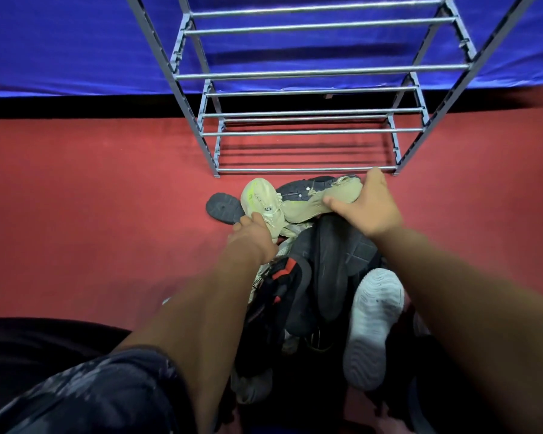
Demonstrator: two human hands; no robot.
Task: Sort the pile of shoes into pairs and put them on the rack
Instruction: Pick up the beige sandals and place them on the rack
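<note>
currently both hands are engaged at the far end of a heap of mixed dark and pale shoes (pixel 326 270), which lies on a red carpeted floor (pixel 91 214) directly before the person. the left hand (pixel 253 238) grips the near end of a pale beige knit trainer with a neon green mark (pixel 261 198); its fingers are curled round that end, and the trainer's far end is raised and points away from the person. the right hand (pixel 369 208) holds a second pale beige knit trainer (pixel 333 192), which lies crosswise on top of the heap; the thumb presses its near side and the fingers wrap over its far edge, clamped on it. the two beige trainers sit just beside each other, touching or nearly so; which cannot be told. noted within the heap: a shoe with a white ridged sole turned upward (pixel 370 324) at the right, a black shoe with a red patch (pixel 284 269) under the left forearm, and a dark grey flat sole (pixel 223 208) lying on the carpet at the left edge. a grey metal tube rack with several tiers of rails (pixel 311 72) stands on the carpet just beyond the heap, against a blue cloth backdrop (pixel 76 42). a dark patterned garment (pixel 91 396) on the person fills the lower left corner.
</note>
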